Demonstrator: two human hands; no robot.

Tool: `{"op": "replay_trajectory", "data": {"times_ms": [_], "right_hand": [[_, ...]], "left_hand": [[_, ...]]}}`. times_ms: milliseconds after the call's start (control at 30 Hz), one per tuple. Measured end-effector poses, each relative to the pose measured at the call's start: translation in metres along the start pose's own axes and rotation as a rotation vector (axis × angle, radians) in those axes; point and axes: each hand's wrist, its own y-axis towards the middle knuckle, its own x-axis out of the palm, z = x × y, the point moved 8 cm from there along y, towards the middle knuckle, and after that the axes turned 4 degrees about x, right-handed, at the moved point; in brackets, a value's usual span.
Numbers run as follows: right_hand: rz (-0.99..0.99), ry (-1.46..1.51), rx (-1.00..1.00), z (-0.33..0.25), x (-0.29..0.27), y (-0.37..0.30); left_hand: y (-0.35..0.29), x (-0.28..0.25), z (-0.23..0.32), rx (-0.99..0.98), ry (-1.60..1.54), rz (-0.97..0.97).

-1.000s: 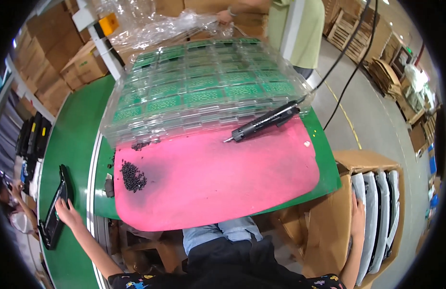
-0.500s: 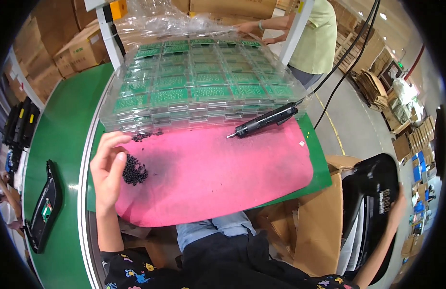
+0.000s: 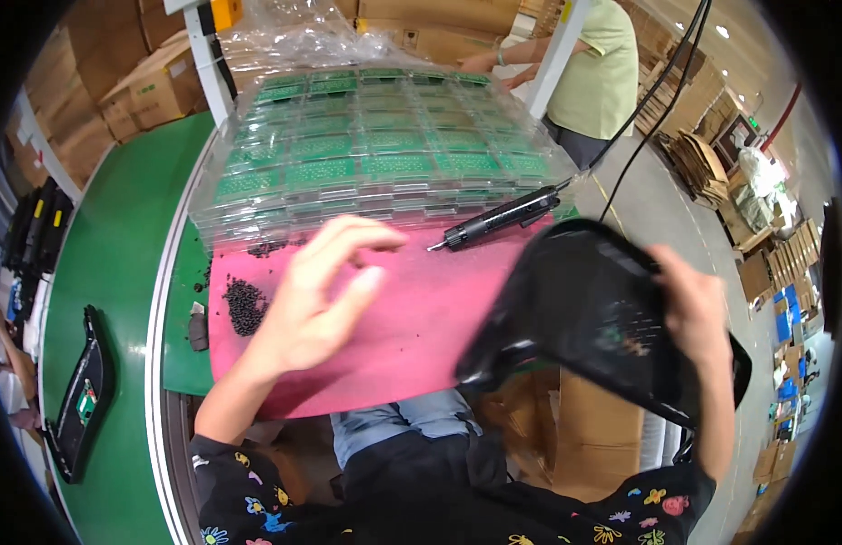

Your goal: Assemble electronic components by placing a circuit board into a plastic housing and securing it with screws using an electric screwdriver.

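My right hand [image 3: 693,304] grips the right edge of a black plastic shell [image 3: 575,300], which is tilted and blurred by motion over the right end of the pink mat [image 3: 393,350]. Above the mat's left half hovers my left hand [image 3: 325,300], fingers apart and nothing in them. Beside that hand lies a heap of small black screws [image 3: 245,307]. A black electric screwdriver [image 3: 498,221] rests at the mat's far edge, its bit pointing left. Behind it stand stacked clear plastic trays [image 3: 366,195] of green circuit boards [image 3: 398,166].
An open cardboard box [image 3: 602,436] stands right of my legs, holding more black parts. Left, a green conveyor [image 3: 139,272] carries a black shell with a small green board [image 3: 86,400]. Across the trays, a co-worker in a light yellow-green shirt [image 3: 598,73] reaches toward plastic wrap [image 3: 303,36].
My right hand has lifted the black shell out of the box and moved it left over the mat. My left hand has moved right, away from the screw heap.
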Motion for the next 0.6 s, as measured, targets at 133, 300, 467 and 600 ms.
{"op": "replay_trajectory", "data": {"times_ms": [133,300,467,600], "right_hand": [[-0.235,0.071,-0.472,-0.101,0.098,0.055],[-0.435,0.163,-0.544,-0.15,0.177,0.085],[-0.325,0.214,-0.702,-0.193,0.199,0.119],[0.006,0.413,-0.631,-0.203,0.174,0.205]], "left_hand": [[0.007,0.028,-0.016,0.054,0.189,-0.093],[0.008,0.057,-0.074,-0.077,0.48,-0.44],[0.001,0.018,-0.111,-0.126,0.432,-0.314],[-0.016,0.011,-0.125,-0.16,0.445,-0.311]]}}
